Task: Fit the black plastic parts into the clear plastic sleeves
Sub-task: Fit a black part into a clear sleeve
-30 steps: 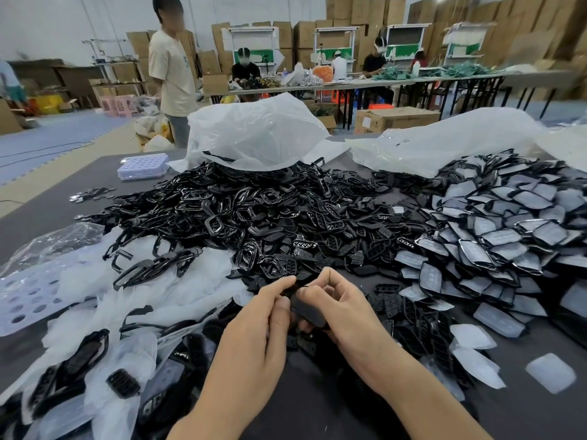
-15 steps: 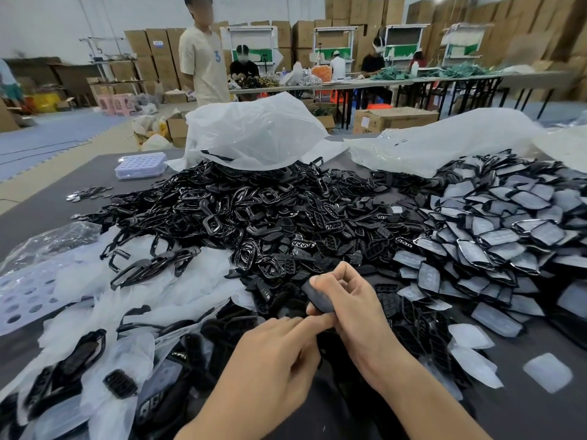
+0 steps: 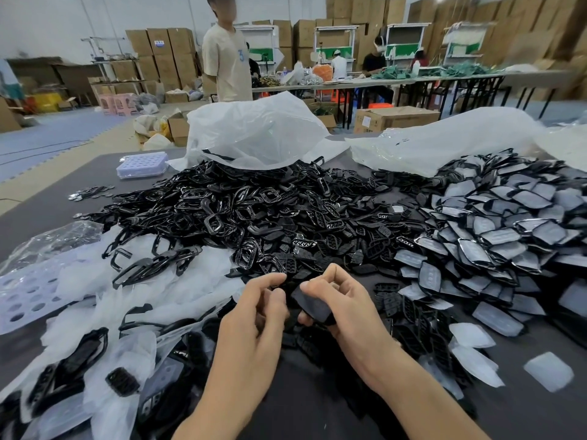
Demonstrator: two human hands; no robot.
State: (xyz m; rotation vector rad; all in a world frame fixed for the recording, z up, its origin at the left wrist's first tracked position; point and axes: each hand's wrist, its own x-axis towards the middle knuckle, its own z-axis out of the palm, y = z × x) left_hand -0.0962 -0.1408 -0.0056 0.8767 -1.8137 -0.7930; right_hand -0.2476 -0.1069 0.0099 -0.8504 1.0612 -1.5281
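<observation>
My right hand (image 3: 346,306) grips a flat black plastic part (image 3: 313,304) that looks wrapped in a clear sleeve, held just above the dark table (image 3: 317,408). My left hand (image 3: 254,319) is beside it, thumb and forefinger curled close to the part's left tip; contact is unclear. Behind the hands a big heap of loose black parts (image 3: 254,217) covers the table's middle. To the right lies a heap of sleeved parts (image 3: 508,233). Loose clear sleeves (image 3: 470,335) lie at the right near edge.
White plastic bags with larger black frames (image 3: 152,265) spread over the left side. A lilac perforated tray (image 3: 141,165) sits at the far left. Big translucent bags (image 3: 254,134) lie at the back. A person (image 3: 227,58) stands beyond the table; others work at far benches.
My left hand has come up from below to the left tip of the part. My right hand has lowered a little with the part. The standing person has moved rightwards.
</observation>
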